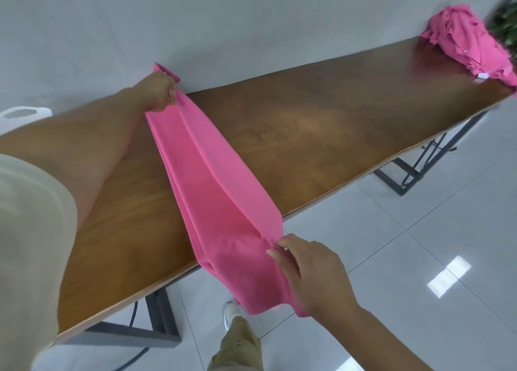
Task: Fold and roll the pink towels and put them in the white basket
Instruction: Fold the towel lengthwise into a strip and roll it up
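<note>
– Across the middle of the table (pixel 321 119), one pink towel (pixel 212 180) is pulled out long, running from the far edge to the near edge and hanging over it. Which step would you call this?

– The folding, I'd say. The towel is already doubled lengthwise into a narrow band with a crease down its length. No rolling has begun.

– And the hands?

– The left hand (pixel 158 93) is at the far edge, its fingers (pixel 172 92) curled tight and pinching that end of the towel. The right hand (pixel 310 270) is at the near end, just off the table, its fingers (pixel 275 254) nipping the cloth at the crease while the loose end droops below.

– So what does the next move call for?

– Probably laying the band flat and smooth on the table, then folding again or rolling from one end, keeping the edges lined up so the roll stays even.

– Where does it go after that?

– Into the white basket (pixel 25 113), only a handle of which shows at the left, beyond the arm. A pile (pixel 472 46) of crumpled pink towels waits at the far right end of the table, well apart, so plenty is left.
</note>
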Available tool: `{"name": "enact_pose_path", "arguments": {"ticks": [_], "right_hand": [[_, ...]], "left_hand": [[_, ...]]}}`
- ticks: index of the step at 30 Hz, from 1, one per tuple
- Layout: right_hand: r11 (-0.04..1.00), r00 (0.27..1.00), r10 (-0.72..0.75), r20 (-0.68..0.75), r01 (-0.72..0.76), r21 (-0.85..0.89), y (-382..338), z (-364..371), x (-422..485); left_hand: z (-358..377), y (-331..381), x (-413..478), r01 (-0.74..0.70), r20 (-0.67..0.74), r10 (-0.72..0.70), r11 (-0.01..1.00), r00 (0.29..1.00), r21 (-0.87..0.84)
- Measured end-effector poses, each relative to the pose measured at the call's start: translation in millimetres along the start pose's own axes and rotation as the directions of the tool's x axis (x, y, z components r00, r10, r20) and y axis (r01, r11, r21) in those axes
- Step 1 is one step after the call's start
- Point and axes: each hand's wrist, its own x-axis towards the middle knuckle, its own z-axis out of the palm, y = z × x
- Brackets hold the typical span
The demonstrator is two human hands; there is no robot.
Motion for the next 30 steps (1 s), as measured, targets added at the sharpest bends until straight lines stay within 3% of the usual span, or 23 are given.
{"name": "enact_pose_path", "arguments": {"ticks": [3, 6, 19, 30], "right_hand": [[0.983, 0.965, -0.019, 0.26, -0.03, 0.182, -11.7, 7.9, -8.1], [0.97, 0.936, -0.03, 0.35, -0.057, 0.235, -9.4, 13.3, -11.6], [0.94, 0.893, 0.178, 0.414, -0.278, 0.196, 28.2, 18.2, -1.9], [0.948, 0.931, 0.234, 0.279, -0.282, 0.145, 46.2, 12.8, 26.8]], "left_hand": [[6.3, -4.4, -19.6, 0.088, 0.009, -0.088, 0.994, 0.996, 0.067], [15.4, -6.3, -36.2, 0.155, 0.043, -0.162, 0.979, 0.986, 0.135], [107.8, 61.3, -96.3, 0.145, 0.305, -0.092, 0.977, 0.948, -0.158], [136.2, 72.2, -148.9, 0.088, 0.192, -0.034, 0.956, 0.981, -0.279]]}}
